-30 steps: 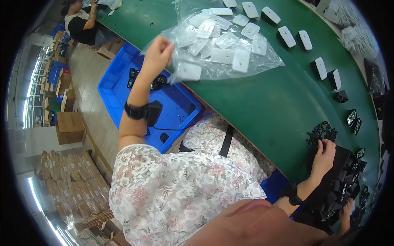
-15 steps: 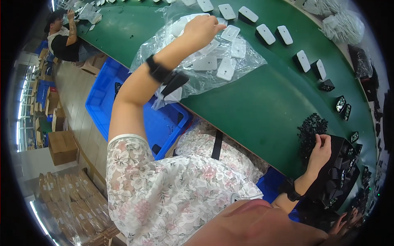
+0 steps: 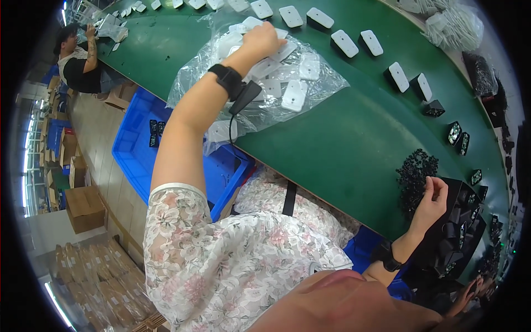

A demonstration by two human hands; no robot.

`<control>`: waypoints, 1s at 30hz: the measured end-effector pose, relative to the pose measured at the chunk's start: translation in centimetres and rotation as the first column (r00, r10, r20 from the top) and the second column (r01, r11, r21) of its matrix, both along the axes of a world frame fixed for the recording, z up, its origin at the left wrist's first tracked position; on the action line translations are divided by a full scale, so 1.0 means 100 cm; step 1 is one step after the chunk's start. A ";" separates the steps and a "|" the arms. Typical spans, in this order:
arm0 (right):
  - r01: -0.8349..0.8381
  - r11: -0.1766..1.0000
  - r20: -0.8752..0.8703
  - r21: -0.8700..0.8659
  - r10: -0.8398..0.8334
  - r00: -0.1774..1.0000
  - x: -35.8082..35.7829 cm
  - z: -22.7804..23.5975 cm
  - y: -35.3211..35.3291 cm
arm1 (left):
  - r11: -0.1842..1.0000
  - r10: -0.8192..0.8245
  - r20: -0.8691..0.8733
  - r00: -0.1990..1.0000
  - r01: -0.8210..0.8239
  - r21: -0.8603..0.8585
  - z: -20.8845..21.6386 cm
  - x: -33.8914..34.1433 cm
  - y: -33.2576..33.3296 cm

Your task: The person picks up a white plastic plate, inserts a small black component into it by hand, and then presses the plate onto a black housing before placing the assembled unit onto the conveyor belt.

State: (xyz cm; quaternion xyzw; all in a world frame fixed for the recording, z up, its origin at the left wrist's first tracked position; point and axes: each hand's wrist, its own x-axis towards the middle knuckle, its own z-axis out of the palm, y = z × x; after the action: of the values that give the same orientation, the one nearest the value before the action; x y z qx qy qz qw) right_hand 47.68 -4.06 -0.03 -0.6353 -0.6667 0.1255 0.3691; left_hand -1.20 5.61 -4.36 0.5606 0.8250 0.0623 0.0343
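Note:
My left hand (image 3: pixel 261 42) is over an open clear plastic bag (image 3: pixel 326 88), its fingers curled on a white rectangular cover (image 3: pixel 285 51) tilted among others. Several more white covers lie loose in and on the bag, one white cover (image 3: pixel 295 96) near its right side. At the right, my right hand (image 3: pixel 432 200) has thumb and fingertips brought together beside a heap of small black parts (image 3: pixel 416 172). Whatever sits in that pinch is too small to make out. A black tray (image 3: pixel 454 191) holding black housings lies just beyond this hand.
White-topped black housings (image 3: pixel 344 43) stand in a line along the green table (image 3: pixel 310 152). Open housings with circuit boards (image 3: pixel 454 133) stand at the right. A blue bin (image 3: pixel 130 124) is below the table's left edge. Another person (image 3: pixel 83 63) sits at the far left.
The view has shifted slightly. A cover that lay flat by my left fingers now sits tilted under them, and those fingers have curled in. My right hand stays beside the black heap.

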 end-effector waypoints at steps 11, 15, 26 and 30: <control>-0.288 0.957 -0.467 -0.043 0.236 0.852 -0.034 0.013 0.003 | 0.927 -0.294 0.598 0.746 0.069 0.369 0.047 0.076 -0.060; -0.466 0.885 -0.569 -0.014 0.376 0.731 -0.076 0.020 0.020 | 0.854 -0.519 0.683 0.514 0.279 0.439 0.058 0.159 -0.079; -0.457 0.889 -0.760 0.009 0.303 0.575 -0.099 -0.013 0.021 | 0.621 -0.765 0.490 0.419 0.275 0.734 0.015 0.236 -0.081; -0.388 0.919 -0.365 -0.072 0.338 0.867 -0.092 -0.015 0.025 | 0.728 -0.682 0.658 0.319 0.213 0.651 0.014 0.235 -0.081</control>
State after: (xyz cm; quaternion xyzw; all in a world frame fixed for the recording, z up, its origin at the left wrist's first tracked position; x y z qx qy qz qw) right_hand 38.52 -1.55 -1.49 -0.4911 -0.6882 0.3498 0.4036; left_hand 22.30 -2.53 -2.91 0.6500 0.4494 0.5136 0.3344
